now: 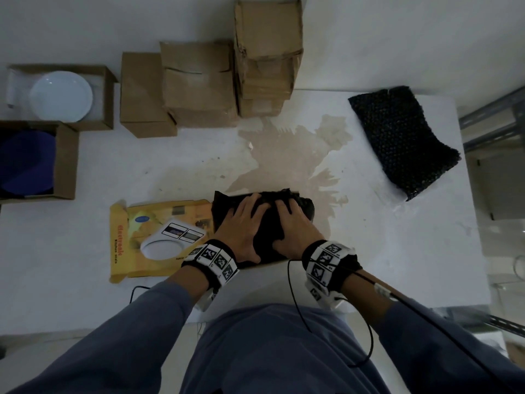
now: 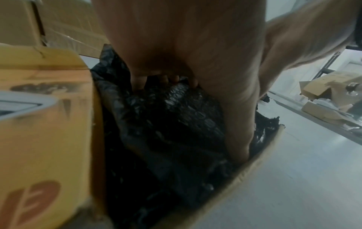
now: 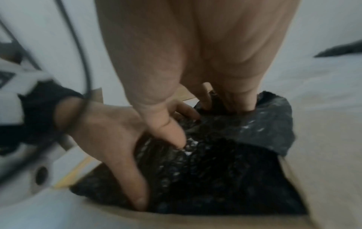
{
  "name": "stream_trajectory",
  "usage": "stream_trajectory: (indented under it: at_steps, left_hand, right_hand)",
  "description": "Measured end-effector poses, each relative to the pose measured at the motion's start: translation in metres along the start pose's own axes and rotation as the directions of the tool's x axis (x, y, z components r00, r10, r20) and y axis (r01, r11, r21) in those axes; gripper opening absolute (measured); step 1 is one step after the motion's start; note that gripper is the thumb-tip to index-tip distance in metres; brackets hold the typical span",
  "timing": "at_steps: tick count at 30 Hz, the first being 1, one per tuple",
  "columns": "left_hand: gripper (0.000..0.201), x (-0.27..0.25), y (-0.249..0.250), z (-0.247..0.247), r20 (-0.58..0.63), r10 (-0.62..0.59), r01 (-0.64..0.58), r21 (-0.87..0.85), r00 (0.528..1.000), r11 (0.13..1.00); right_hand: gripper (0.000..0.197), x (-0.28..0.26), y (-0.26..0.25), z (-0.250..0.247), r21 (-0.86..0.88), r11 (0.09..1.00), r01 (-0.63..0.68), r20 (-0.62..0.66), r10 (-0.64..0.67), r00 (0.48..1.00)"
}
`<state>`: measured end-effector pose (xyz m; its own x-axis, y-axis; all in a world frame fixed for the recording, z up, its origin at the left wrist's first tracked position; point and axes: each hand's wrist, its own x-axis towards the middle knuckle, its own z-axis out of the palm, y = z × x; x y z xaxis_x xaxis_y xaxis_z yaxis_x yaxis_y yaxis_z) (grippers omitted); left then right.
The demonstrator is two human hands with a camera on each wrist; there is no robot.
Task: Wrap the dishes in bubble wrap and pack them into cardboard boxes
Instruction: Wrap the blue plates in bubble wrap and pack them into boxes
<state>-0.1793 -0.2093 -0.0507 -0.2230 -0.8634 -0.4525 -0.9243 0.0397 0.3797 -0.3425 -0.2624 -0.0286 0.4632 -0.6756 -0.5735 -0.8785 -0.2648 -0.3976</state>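
Note:
A bundle wrapped in black bubble wrap [image 1: 269, 221] [image 2: 166, 124] [image 3: 225, 162] sits inside a cardboard box near the table's front edge. The box's brown rim [image 2: 254, 167] [image 3: 313, 155] shows around it, and its yellow printed flap [image 1: 159, 237] lies open to the left. My left hand [image 1: 244, 226] [image 2: 186, 46] presses flat on the bundle's left half, fingers spread. My right hand [image 1: 295, 228] [image 3: 195, 62] presses on the right half, thumb down on the wrap and fingertips at its far edge. What is inside the wrap is hidden.
A white plate [image 1: 61, 96] lies in an open box at the far left, and a blue plate [image 1: 27, 163] in another box below it. Closed cardboard boxes [image 1: 199, 83] are stacked at the back. Spare black bubble wrap [image 1: 403, 140] lies at the right. A brownish stain [image 1: 298, 155] marks the table's middle.

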Motion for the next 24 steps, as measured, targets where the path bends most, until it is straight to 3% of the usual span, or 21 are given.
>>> stream_trajectory:
  at_steps: [7,11,16,20,24]
  left_hand:
    - [0.128,0.002,-0.005,0.005,0.008,0.005,-0.005,-0.001,1.000,1.000]
    - [0.127,0.002,-0.006,0.006,0.012,0.004,-0.004,0.004,1.000,1.000]
    - [0.125,0.003,-0.006,0.006,0.016,0.017,-0.017,-0.005,1.000,1.000]
    - [0.124,0.003,-0.007,0.007,0.013,0.018,-0.018,0.004,1.000,1.000]
    - [0.121,0.001,-0.009,0.009,-0.003,0.031,-0.031,-0.018,1.000,0.999]
  right_hand:
    - [0.102,0.007,-0.009,0.009,0.310,0.932,-0.188,0.012,0.194,0.981]
    - [0.108,0.003,-0.008,0.013,0.320,0.930,-0.182,0.002,0.191,0.982]
    - [0.093,-0.008,-0.008,0.014,0.319,0.941,-0.109,-0.065,0.136,0.989]
    - [0.096,-0.011,-0.008,0.020,0.357,0.912,-0.202,-0.030,0.228,0.973]
    - [0.105,-0.010,-0.012,0.027,0.379,0.901,-0.213,-0.063,0.254,0.965]
